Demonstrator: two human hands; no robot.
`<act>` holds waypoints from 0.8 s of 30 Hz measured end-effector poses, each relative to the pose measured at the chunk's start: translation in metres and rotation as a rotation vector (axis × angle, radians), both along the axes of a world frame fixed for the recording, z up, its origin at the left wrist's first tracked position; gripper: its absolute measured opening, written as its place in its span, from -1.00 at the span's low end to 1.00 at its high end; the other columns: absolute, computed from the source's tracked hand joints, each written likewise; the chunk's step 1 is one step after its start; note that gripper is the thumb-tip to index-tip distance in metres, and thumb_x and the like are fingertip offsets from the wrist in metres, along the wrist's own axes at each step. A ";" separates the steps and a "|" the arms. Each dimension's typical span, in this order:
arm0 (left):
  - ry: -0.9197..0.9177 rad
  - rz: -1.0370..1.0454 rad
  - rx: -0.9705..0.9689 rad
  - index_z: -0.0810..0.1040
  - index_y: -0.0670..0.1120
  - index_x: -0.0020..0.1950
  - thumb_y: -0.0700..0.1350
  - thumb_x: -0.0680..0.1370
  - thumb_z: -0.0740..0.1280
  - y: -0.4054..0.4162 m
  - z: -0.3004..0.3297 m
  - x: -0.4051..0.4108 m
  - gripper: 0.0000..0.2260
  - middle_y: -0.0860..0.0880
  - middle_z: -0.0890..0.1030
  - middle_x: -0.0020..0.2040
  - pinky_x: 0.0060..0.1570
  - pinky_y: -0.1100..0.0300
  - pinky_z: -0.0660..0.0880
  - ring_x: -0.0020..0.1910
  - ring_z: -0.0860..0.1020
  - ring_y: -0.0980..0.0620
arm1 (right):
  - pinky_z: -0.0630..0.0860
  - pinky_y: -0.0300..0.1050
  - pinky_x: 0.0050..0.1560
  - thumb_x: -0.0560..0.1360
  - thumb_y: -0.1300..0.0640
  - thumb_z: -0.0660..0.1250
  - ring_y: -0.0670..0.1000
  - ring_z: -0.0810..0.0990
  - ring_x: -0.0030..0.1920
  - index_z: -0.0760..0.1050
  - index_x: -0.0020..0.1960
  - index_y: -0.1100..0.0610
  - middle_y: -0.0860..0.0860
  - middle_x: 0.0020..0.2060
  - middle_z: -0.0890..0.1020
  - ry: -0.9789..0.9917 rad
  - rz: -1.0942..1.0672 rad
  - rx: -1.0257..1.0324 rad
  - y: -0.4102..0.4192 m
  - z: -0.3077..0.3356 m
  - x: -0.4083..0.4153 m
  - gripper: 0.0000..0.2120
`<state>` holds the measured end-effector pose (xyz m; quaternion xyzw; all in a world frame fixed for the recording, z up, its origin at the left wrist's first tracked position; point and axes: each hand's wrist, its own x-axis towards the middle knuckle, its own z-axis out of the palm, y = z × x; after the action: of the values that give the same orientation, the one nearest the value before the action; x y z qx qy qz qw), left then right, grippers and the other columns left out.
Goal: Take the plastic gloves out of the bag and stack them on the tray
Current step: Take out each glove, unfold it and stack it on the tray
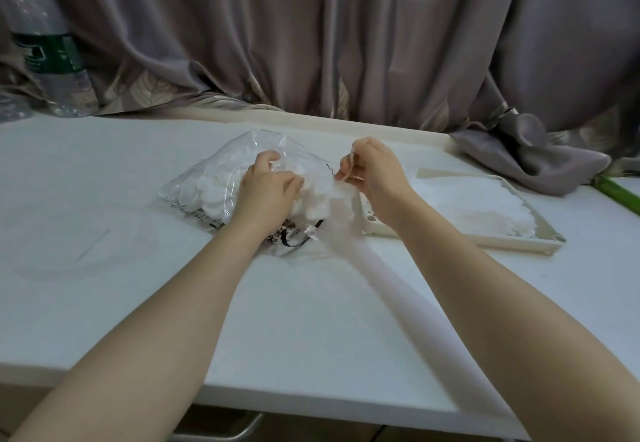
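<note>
White counter (138,303), grey curtain (311,43) behind.
Left hand (266,187) gripping bag (204,178), right hand (374,171) pinching glove (341,195), beside tray (550,233).

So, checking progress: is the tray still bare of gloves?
No, a flat white stack of gloves already lies on the tray.

Left hand (268,183) and right hand (372,173) (fingers curled), both arms outstretched

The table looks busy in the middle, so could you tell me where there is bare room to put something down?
The table is bare left of the bag, and along the near edge between the forearms. It is crowded where the left hand and right hand work, and rightward, where the tray holds gloves.
</note>
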<state>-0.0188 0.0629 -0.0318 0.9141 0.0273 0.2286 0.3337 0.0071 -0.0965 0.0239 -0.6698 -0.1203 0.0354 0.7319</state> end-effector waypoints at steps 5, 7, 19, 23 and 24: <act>0.092 -0.120 -0.058 0.54 0.16 0.15 -0.01 0.26 0.28 -0.014 0.012 -0.015 -0.55 0.02 0.11 0.46 0.44 -0.03 0.07 0.42 0.16 0.00 | 0.50 -0.09 -0.18 0.58 0.26 0.06 0.05 0.54 -0.33 0.31 -0.19 0.14 0.05 -0.38 0.48 0.054 0.040 -0.063 -0.003 -0.011 -0.002 -0.81; 0.116 -0.213 -0.025 0.50 0.23 0.18 0.01 0.31 0.37 -0.019 0.014 -0.020 -0.56 0.02 0.00 0.51 0.46 -0.05 -0.03 0.46 0.04 0.04 | 0.51 -0.07 -0.16 0.59 0.26 0.06 0.07 0.55 -0.33 0.32 -0.19 0.14 0.04 -0.41 0.48 0.090 0.061 -0.015 -0.001 -0.012 -0.004 -0.81; -0.101 0.134 0.281 0.59 -0.22 0.02 -0.07 0.58 0.25 0.007 0.003 0.005 -0.76 -0.05 0.32 0.40 0.33 0.06 0.15 0.30 0.35 -0.08 | 0.21 -0.26 -0.44 0.52 0.35 0.08 -0.05 0.23 -0.44 0.25 -0.30 0.10 0.00 -0.43 0.30 -0.008 -0.058 -0.151 -0.008 -0.013 0.002 -0.73; -0.092 0.320 0.312 0.53 -0.29 0.12 -0.09 0.59 0.23 0.014 0.002 0.004 -0.71 -0.13 0.31 0.36 0.24 0.04 0.19 0.30 0.29 -0.16 | 0.14 -0.27 -0.47 0.50 0.34 0.11 -0.07 0.21 -0.44 0.27 -0.31 0.09 -0.04 -0.46 0.30 -0.011 -0.080 -0.215 -0.017 -0.013 0.005 -0.74; -0.087 0.343 0.316 0.53 -0.29 0.13 -0.09 0.59 0.23 0.014 0.002 0.003 -0.72 -0.14 0.31 0.36 0.25 0.04 0.18 0.31 0.28 -0.17 | 0.16 -0.28 -0.48 0.51 0.32 0.13 -0.07 0.23 -0.44 0.29 -0.30 0.08 -0.03 -0.44 0.32 -0.017 -0.079 -0.267 -0.018 -0.015 0.005 -0.75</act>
<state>-0.0159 0.0767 -0.0302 0.9264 0.1315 0.3225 0.1435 0.0122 -0.1143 0.0090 -0.7658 -0.0940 0.0165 0.6360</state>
